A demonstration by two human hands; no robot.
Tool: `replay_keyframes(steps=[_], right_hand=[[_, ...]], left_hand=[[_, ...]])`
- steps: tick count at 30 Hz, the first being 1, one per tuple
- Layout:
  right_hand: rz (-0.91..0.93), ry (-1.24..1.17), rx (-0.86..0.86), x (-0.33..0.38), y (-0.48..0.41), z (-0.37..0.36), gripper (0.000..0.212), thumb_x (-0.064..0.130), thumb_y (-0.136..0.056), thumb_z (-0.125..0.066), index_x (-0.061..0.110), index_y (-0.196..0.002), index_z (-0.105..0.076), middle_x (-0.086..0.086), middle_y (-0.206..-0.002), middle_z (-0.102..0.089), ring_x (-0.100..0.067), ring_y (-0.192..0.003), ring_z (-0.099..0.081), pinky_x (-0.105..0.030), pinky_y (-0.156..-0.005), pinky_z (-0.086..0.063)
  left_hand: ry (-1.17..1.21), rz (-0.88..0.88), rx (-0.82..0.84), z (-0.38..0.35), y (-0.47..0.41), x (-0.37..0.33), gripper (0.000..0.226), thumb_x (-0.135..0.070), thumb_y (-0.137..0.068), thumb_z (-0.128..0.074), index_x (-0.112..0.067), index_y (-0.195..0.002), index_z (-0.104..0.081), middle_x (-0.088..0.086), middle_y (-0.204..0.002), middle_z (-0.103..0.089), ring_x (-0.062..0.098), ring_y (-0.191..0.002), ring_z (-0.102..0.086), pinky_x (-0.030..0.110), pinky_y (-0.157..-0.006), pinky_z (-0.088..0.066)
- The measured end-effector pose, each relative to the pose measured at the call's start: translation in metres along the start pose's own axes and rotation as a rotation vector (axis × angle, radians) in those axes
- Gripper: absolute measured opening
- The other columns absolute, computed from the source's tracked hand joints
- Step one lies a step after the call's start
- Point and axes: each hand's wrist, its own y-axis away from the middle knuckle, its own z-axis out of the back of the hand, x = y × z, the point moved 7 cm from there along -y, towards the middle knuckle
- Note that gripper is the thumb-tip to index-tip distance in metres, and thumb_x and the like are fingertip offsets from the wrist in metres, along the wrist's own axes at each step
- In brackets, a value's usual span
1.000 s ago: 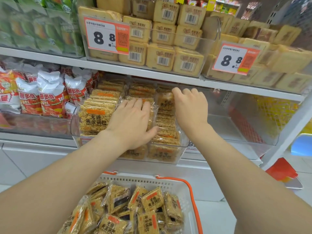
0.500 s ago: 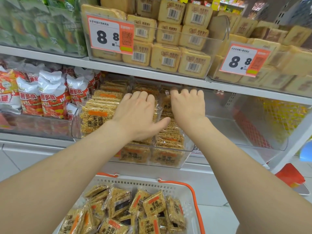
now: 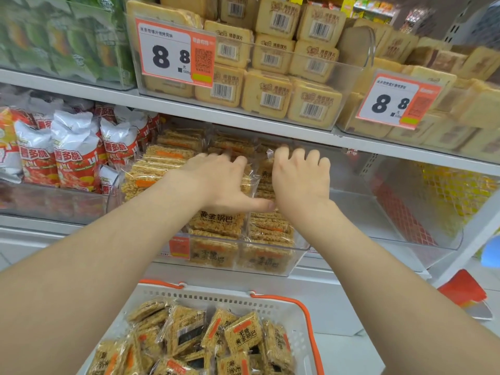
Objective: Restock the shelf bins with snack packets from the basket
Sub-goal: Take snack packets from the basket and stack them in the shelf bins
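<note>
A clear shelf bin [image 3: 295, 255] on the middle shelf is packed with golden rice-crisp snack packets [image 3: 216, 226] in several rows. My left hand [image 3: 219, 180] lies flat, fingers spread, on the middle rows of packets, thumb stretched right. Beside it, my right hand [image 3: 300, 180] rests palm down on the right row, its fingertips reaching toward the back of the bin. Neither hand holds a packet. Below, a white basket [image 3: 276, 301] with orange handles holds several more of the same packets [image 3: 240, 334].
Left of the bin stand red and white snack bags [image 3: 73, 155]. To the right sits an empty clear bin [image 3: 405, 212]. The shelf above carries yellow boxed biscuits [image 3: 270, 96] and two 8.8 price tags [image 3: 173, 55]. A red object [image 3: 462, 290] lies on the floor at right.
Both hands have slid farther back over the packets in the bin, and the left thumb now nearly meets the right hand. The view has shifted slightly closer.
</note>
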Motion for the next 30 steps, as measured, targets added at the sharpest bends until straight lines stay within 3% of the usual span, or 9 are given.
replay_keyframes(steps=[4,13,19,23,26,30], right_hand=[[0.015,0.002,0.053,0.002,-0.008,-0.006,0.057,0.025,-0.097,-0.06,0.01,-0.147,-0.036,-0.017,-0.136,-0.057,-0.041,-0.123,-0.053,-0.046,-0.095,-0.041],[0.121,0.001,0.164,0.008,-0.02,-0.025,0.049,0.021,-0.101,-0.053,0.017,-0.148,-0.04,-0.022,-0.143,-0.051,-0.046,-0.135,-0.043,-0.048,-0.098,-0.04],[0.066,-0.083,-0.071,-0.002,-0.023,-0.001,0.038,-0.005,-0.091,-0.061,0.005,-0.127,-0.057,-0.018,-0.115,-0.067,-0.043,-0.111,-0.063,-0.046,-0.079,-0.05],[0.186,-0.109,-0.027,0.011,-0.019,-0.007,0.025,-0.007,-0.094,-0.056,0.004,-0.115,-0.061,-0.018,-0.109,-0.065,-0.042,-0.103,-0.066,-0.041,-0.067,-0.042],[0.255,-0.14,0.038,0.015,-0.018,-0.016,0.023,-0.007,-0.092,-0.06,0.004,-0.112,-0.062,-0.019,-0.112,-0.061,-0.042,-0.104,-0.064,-0.041,-0.069,-0.046],[0.26,-0.14,0.069,0.004,-0.02,-0.029,0.034,0.002,-0.088,-0.067,0.01,-0.12,-0.06,-0.02,-0.125,-0.052,-0.044,-0.115,-0.057,-0.049,-0.083,-0.05]], left_hand=[[-0.008,0.006,0.013,0.0,-0.001,0.001,0.135,-0.11,-0.063,-0.022,-0.016,-0.16,-0.032,0.016,-0.144,-0.058,0.038,-0.13,-0.056,0.051,-0.112,-0.042],[-0.044,0.008,-0.02,-0.001,0.0,0.004,0.135,-0.109,-0.063,-0.018,-0.014,-0.157,-0.035,0.016,-0.135,-0.064,0.037,-0.124,-0.059,0.05,-0.11,-0.044],[-0.068,0.003,-0.06,-0.004,0.001,0.003,0.131,-0.108,-0.066,-0.017,-0.016,-0.158,-0.035,0.016,-0.143,-0.06,0.037,-0.13,-0.056,0.05,-0.114,-0.041],[-0.072,0.006,-0.082,-0.005,0.001,0.003,0.126,-0.106,-0.068,-0.02,-0.017,-0.156,-0.037,0.016,-0.142,-0.059,0.037,-0.131,-0.056,0.05,-0.115,-0.04],[-0.081,0.003,-0.089,-0.005,0.001,0.004,0.126,-0.104,-0.069,-0.02,-0.016,-0.158,-0.034,0.017,-0.144,-0.058,0.037,-0.132,-0.054,0.05,-0.117,-0.039],[-0.082,0.005,-0.084,-0.005,0.005,0.002,0.126,-0.103,-0.072,-0.018,-0.016,-0.163,-0.029,0.018,-0.156,-0.048,0.038,-0.141,-0.047,0.051,-0.12,-0.035]])
